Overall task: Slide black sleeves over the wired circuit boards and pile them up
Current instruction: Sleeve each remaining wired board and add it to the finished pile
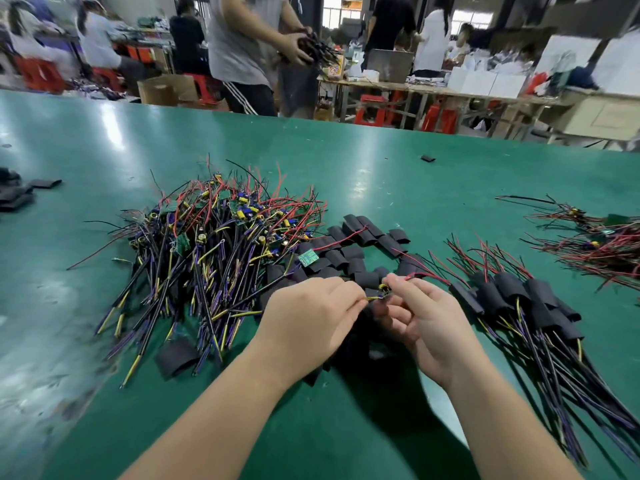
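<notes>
My left hand [313, 315] pinches the yellow and purple wires of a small wired circuit board [384, 290] held between both hands. My right hand [420, 315] pinches the board's other end, where red and black wires run off to the right. A black sleeve [374, 311] shows dimly under my fingers; whether the board is inside it is hidden. Left of my hands lies a big heap of bare wired boards [214, 237]. Loose black sleeves [360, 244] are scattered just beyond my hands. A pile of sleeved boards [519, 299] lies to the right.
All of this sits on a green table [346, 161]. More black sleeves [17, 195] lie at the far left, one sleeve [428, 158] lies alone further back, and another wire bundle [595, 244] lies at the far right. People work and stand beyond the table's far edge.
</notes>
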The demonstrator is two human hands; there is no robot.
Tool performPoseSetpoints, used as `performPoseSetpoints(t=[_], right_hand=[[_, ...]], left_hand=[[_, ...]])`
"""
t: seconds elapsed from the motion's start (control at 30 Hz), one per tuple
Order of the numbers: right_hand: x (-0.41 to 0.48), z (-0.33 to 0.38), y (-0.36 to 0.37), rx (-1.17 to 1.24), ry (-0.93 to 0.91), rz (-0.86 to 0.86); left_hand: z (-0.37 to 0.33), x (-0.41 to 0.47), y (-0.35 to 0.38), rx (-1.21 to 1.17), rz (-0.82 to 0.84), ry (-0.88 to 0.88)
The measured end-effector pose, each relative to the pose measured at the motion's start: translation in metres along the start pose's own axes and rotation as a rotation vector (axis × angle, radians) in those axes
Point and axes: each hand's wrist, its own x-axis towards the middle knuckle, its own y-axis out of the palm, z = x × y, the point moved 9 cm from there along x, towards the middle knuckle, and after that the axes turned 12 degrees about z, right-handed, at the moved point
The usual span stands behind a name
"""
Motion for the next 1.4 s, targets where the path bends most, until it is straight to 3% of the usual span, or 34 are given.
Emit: performPoseSetpoints(t=[0.23,0.4,0.47,0.63,0.8,0.9,1.0,1.07,1.2,1.3,1.4], right_hand=[[-0.004,0.003,0.022,-0.110,-0.068,0.223],[-0.007,0.007,0.030,-0.165,-0.097,0.303],[-0.009,0.009,0.033,-0.237,-0.120,0.331],[-0.009,0.006,0.034,-0.436,-0.133,0.315],[-0.009,0.010,0.031,-0.405,-0.148,0.316],[-0.007,0.008,0.030,-0.432,-0.096,0.330],[-0.004,0.010,0.030,-0.478,0.021,0.447],[0.005,0.018,0.016,-0.630,0.050,0.356],[0.034,0.055,-0.046,-1.210,0.052,-0.288],[0.058,0.060,-0.053,-1.503,0.098,-0.385],[0.076,0.049,-0.053,-1.526,0.129,-0.404]], left_hand=[[0.035,-0.004,0.010,-0.325,0.020,-0.180],[0.057,-0.007,0.044,-0.998,0.158,-0.404],[0.058,-0.010,0.053,-1.114,0.251,-0.431],[0.061,-0.009,0.047,-0.857,0.312,-0.362],[0.045,-0.006,0.039,-0.686,0.300,-0.195],[0.036,-0.006,0.034,-0.434,0.294,-0.100],[0.038,-0.004,0.027,-0.381,0.216,-0.099],[0.043,-0.004,0.018,-0.364,0.140,-0.109],[0.053,-0.004,0.006,-0.310,0.047,-0.123],[0.059,-0.004,0.003,-0.300,0.015,-0.142],[0.064,-0.005,-0.001,-0.294,-0.023,-0.148]])
